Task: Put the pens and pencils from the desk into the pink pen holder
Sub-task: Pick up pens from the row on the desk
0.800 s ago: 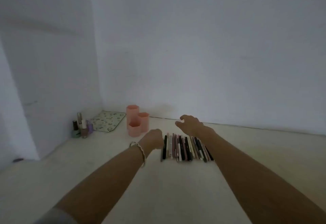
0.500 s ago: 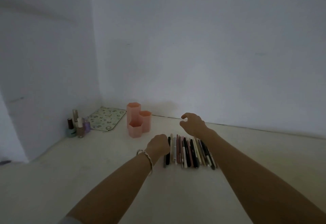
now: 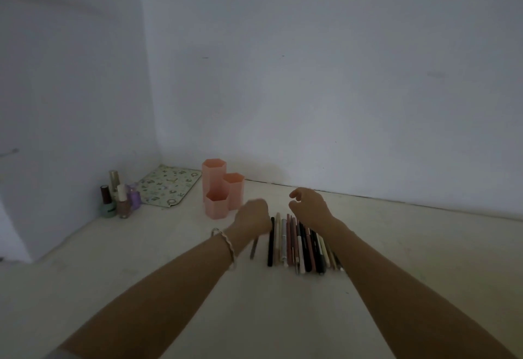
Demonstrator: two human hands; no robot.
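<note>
A pink pen holder (image 3: 223,193) made of three hexagonal tubes stands on the pale desk. Just right of it, several pens and pencils (image 3: 300,242) lie side by side in a row. My left hand (image 3: 253,215), with a bracelet on its wrist, is closed at the row's left end. A thin grey pen (image 3: 254,249) sticks out from under it, slanted and apart from the row. My right hand (image 3: 310,205) hovers over the row's far ends with its fingers curled apart and nothing in them.
A patterned mat (image 3: 167,187) lies in the back left corner by the wall. Several nail polish bottles (image 3: 119,198) stand left of it. Walls (image 3: 311,89) close the desk at the back and on the left.
The grey pen has come away from the row, to the left, under my left hand. My right hand has stayed over the far ends of the row. The camera has tilted a little.
</note>
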